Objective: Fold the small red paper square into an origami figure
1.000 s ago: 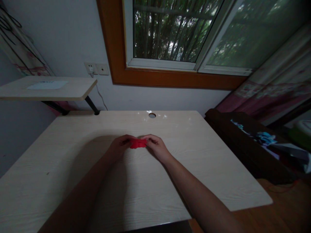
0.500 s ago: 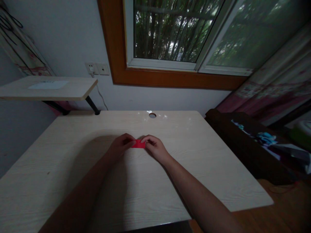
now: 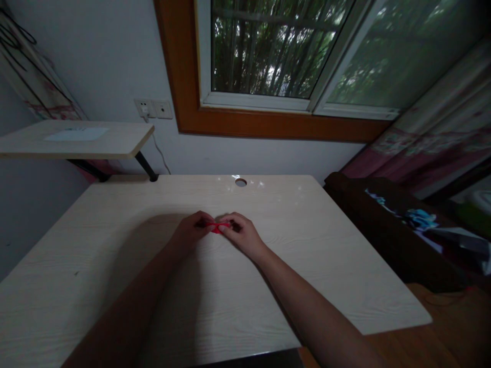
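A small red piece of paper [image 3: 217, 227] sits between my two hands at the middle of a pale wooden desk [image 3: 115, 266]. My left hand [image 3: 191, 232] pinches its left end with curled fingers. My right hand [image 3: 241, 235] pinches its right end, fingers closed over it. Only a thin red strip shows between the fingertips; the rest is hidden by the fingers. Both forearms reach in from the bottom edge.
A cable hole [image 3: 240, 182] lies at the desk's far edge. A raised shelf [image 3: 76, 139] with a white sheet stands at the back left, below a wall socket [image 3: 153, 108]. A window [image 3: 276, 51] is ahead. A dark cluttered bed edge [image 3: 383, 225] runs along the right.
The red paper showed as a wider flat piece before; now my hands have drawn closer and only a narrow strip shows between the fingers.
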{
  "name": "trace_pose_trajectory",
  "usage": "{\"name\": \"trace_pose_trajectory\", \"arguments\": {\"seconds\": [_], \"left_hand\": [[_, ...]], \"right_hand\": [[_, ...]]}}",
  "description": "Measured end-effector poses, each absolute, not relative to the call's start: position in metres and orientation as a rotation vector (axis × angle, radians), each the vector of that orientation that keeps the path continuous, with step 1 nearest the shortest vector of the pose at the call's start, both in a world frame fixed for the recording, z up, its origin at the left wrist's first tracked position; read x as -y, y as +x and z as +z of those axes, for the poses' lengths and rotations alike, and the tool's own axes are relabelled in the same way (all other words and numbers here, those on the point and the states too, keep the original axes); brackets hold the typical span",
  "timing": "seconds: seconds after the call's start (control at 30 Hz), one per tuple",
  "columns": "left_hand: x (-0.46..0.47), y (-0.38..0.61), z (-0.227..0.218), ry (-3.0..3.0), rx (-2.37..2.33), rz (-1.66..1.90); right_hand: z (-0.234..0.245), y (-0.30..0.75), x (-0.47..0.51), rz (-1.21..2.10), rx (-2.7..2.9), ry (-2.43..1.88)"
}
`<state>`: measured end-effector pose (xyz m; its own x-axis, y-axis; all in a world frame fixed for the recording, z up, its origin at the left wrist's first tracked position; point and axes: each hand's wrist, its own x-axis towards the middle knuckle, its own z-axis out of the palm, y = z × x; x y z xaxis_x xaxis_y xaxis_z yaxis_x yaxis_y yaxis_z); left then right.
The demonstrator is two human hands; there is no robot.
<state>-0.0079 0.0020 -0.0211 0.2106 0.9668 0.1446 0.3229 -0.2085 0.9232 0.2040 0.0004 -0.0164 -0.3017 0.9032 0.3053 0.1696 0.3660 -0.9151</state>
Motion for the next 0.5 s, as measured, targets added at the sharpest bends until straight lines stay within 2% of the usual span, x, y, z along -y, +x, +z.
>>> {"name": "trace_pose_trajectory", "arguments": {"seconds": [0.5], "left_hand": [[0.003,-0.005,-0.013,1.983,-1.206,0.968]], "right_hand": [[-0.010,0.204,0.000,0.726,1.914,-0.900]]}}
